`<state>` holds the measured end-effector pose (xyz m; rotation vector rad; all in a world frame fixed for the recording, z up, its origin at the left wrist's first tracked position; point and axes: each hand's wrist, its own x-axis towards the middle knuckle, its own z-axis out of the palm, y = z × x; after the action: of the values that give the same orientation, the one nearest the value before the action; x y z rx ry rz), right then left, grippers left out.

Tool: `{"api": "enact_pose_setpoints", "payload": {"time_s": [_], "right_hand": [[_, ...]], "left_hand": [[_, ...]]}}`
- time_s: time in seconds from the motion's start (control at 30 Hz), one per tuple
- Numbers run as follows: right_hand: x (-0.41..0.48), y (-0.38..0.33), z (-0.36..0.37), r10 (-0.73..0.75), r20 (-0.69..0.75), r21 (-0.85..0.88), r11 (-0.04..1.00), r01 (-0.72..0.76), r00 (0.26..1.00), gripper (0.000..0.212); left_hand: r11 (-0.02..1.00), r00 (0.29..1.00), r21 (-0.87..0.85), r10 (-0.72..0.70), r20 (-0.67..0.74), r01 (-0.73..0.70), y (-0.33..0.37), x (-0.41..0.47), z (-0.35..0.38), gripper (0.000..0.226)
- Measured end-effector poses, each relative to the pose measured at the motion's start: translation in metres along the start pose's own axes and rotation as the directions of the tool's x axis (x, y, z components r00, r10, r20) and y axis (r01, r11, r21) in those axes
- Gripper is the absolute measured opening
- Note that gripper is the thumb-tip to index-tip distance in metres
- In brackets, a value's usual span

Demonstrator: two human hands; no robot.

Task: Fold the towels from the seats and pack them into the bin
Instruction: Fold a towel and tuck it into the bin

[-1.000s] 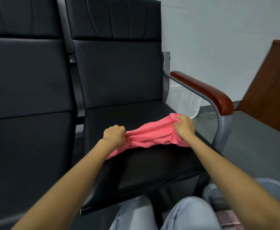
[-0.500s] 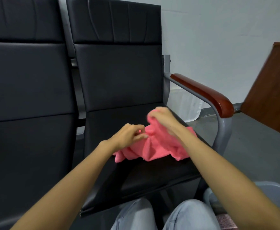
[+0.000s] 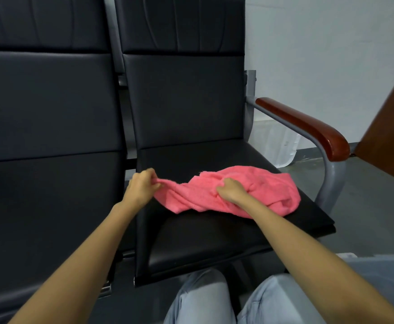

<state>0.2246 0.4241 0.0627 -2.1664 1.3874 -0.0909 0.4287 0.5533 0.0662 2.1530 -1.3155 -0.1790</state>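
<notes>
A crumpled pink towel (image 3: 256, 190) lies on the black padded seat (image 3: 214, 237) of the right-hand chair. My left hand (image 3: 142, 187) pinches the towel's left end, pulled out to a point near the seat's left edge. My right hand (image 3: 231, 191) grips a bunch of cloth in the middle of the towel. The towel's right part lies heaped toward the armrest. A grey bin (image 3: 376, 267) shows only as a rim at the lower right, partly behind my right arm.
A second black seat (image 3: 51, 195) stands to the left. The right chair has a red-brown wooden armrest (image 3: 308, 127) on a grey metal frame. A brown wooden panel (image 3: 392, 127) leans at the far right. My knees in light jeans (image 3: 203, 300) are at the bottom.
The towel was bunched under both hands half a second ago. My left hand has drawn one end out to the left, and my right hand has come down onto the middle of the cloth.
</notes>
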Motion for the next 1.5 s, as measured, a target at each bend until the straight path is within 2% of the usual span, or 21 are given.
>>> {"api": "enact_pose_setpoints", "payload": {"time_s": [0.1, 0.17, 0.23, 0.27, 0.33, 0.4, 0.5, 0.57, 0.63, 0.7, 0.77, 0.9, 1.0, 1.1, 1.2, 1.37, 1.43, 1.5], "right_hand": [[0.0, -0.003, -0.008, -0.037, -0.007, 0.036, 0.999, 0.038, 0.999, 0.018], [-0.002, -0.003, -0.018, -0.061, -0.126, 0.144, 0.986, 0.08, 0.99, 0.005], [-0.004, -0.005, -0.031, -0.055, -0.266, 0.245, 0.962, 0.123, 0.962, 0.027], [-0.005, -0.009, -0.039, -0.06, -0.294, 0.263, 0.954, 0.141, 0.954, 0.027], [-0.011, -0.02, -0.052, -0.081, -0.28, 0.343, 0.922, 0.178, 0.956, 0.014], [-0.019, -0.03, -0.06, -0.134, -0.251, 0.468, 0.85, 0.241, 0.959, 0.011], [-0.03, -0.037, -0.061, -0.283, -0.181, 0.534, 0.776, 0.336, 0.942, 0.017], [-0.03, -0.034, -0.055, -0.307, -0.196, 0.475, 0.801, 0.364, 0.931, 0.019], [-0.025, -0.029, -0.052, -0.285, -0.303, 0.339, 0.86, 0.382, 0.91, 0.007], [-0.025, -0.026, -0.051, -0.318, -0.382, 0.222, 0.88, 0.42, 0.868, 0.021], [-0.029, -0.028, -0.048, -0.41, -0.341, 0.19, 0.851, 0.489, 0.846, 0.013], [-0.04, -0.032, -0.044, -0.532, -0.169, 0.059, 0.835, 0.547, 0.83, 0.027], [-0.04, -0.031, -0.045, -0.521, -0.149, -0.007, 0.851, 0.526, 0.841, 0.026], [-0.043, -0.03, -0.045, -0.501, -0.135, -0.166, 0.862, 0.479, 0.855, 0.026], [-0.047, -0.03, -0.048, -0.529, -0.144, -0.266, 0.835, 0.482, 0.836, 0.03], [-0.053, -0.033, -0.049, -0.588, -0.2, -0.534, 0.736, 0.416, 0.783, 0.018], [-0.051, -0.033, -0.049, -0.548, -0.258, -0.526, 0.771, 0.36, 0.796, 0.021], [-0.049, -0.03, -0.051, -0.446, -0.369, -0.398, 0.869, 0.295, 0.815, 0.022]], "left_hand": [[0.969, 0.999, -0.247, 0.016, -0.052, -0.029, 0.015, -0.003, -0.004, 0.02], [0.901, 0.998, -0.43, 0.056, -0.025, -0.061, 0.028, -0.004, -0.009, 0.022], [0.797, 0.988, -0.598, 0.146, 0.052, -0.087, 0.042, -0.003, -0.014, 0.022], [0.757, 0.969, -0.646, 0.219, 0.114, -0.095, 0.049, -0.003, -0.017, 0.02], [0.714, 0.902, -0.693, 0.362, 0.236, -0.105, 0.065, -0.004, -0.02, 0.015], [0.702, 0.855, -0.698, 0.442, 0.272, -0.141, 0.078, -0.004, -0.02, 0.012], [0.778, 0.869, -0.585, 0.434, 0.238, -0.228, 0.089, 0.0, -0.013, 0.008], [0.838, 0.904, -0.463, 0.398, 0.158, -0.288, 0.09, 0.001, -0.007, 0.005], [0.85, 0.922, -0.419, 0.381, 0.072, -0.319, 0.091, -0.002, -0.004, 0.009], [0.846, 0.932, -0.432, 0.36, 0.034, -0.311, 0.092, -0.004, -0.001, 0.017], [0.852, 0.94, -0.433, 0.34, 0.026, -0.296, 0.093, -0.004, 0.001, 0.02], [0.875, 0.962, -0.42, 0.273, 0.012, -0.243, 0.093, -0.002, 0.005, 0.021], [0.879, 0.974, -0.431, 0.226, -0.002, -0.205, 0.091, -0.003, 0.008, 0.028], [0.903, 0.962, -0.344, 0.272, -0.005, -0.258, 0.093, -0.003, 0.011, 0.017], [0.912, 0.957, -0.303, 0.291, -0.002, -0.278, 0.094, -0.001, 0.01, 0.02], [0.93, 0.944, -0.175, 0.331, 0.014, -0.323, 0.1, 0.001, 0.008, 0.004], [0.94, 0.952, -0.153, 0.307, -0.007, -0.305, 0.102, 0.002, 0.007, 0.008], [0.951, 0.97, -0.196, 0.232, -0.066, -0.241, 0.101, 0.007, 0.004, 0.013]]}}
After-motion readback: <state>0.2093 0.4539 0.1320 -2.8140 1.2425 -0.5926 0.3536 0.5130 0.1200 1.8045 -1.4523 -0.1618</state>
